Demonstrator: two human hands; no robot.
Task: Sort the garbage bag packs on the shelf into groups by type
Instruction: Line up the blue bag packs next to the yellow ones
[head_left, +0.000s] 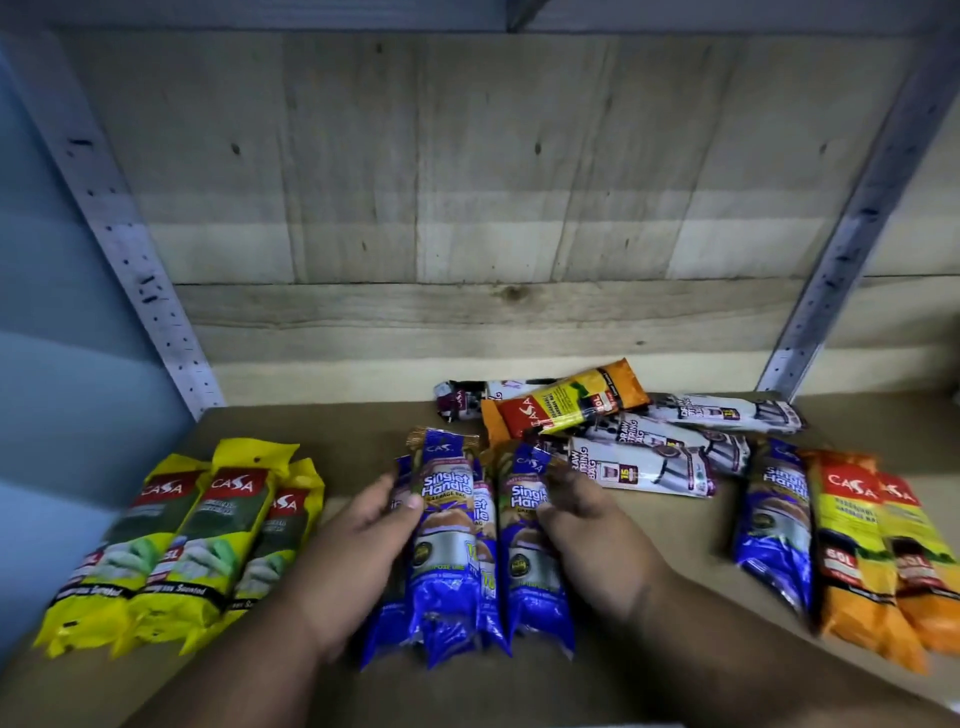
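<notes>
Yellow packs (182, 545): three yellow-and-green packs lie side by side at the left of the shelf (332, 452), each with a red "CASA" label at the top; they are well apart from both hands.
Left hand (358, 551): it lies against the left side of the blue group, fingers curled around the leftmost packs, thumb on the front of a pack.
Blue packs in hands (467, 551): several blue packs with "Singlet Handle" in white letters stand close together in the middle, between the two hands, with their lower ends on the shelf.
Right hand (592, 530): it grips the right side of the same group, fingers bent over the top front of the rightmost pack.
White packs (660, 447): a loose pile of white "Draw String Bag" packs lies behind and to the right of the right hand, crossing one another.
Orange pack on pile (566, 405): one orange-and-yellow pack rests tilted on top of the white pile.
Single blue pack (779, 525): it lies alone to the right, just beside the orange pair.
Orange packs (878, 551): two orange-and-yellow "CASA" packs lie side by side at the far right.
Back wall (467, 182): pale wood planks.
</notes>
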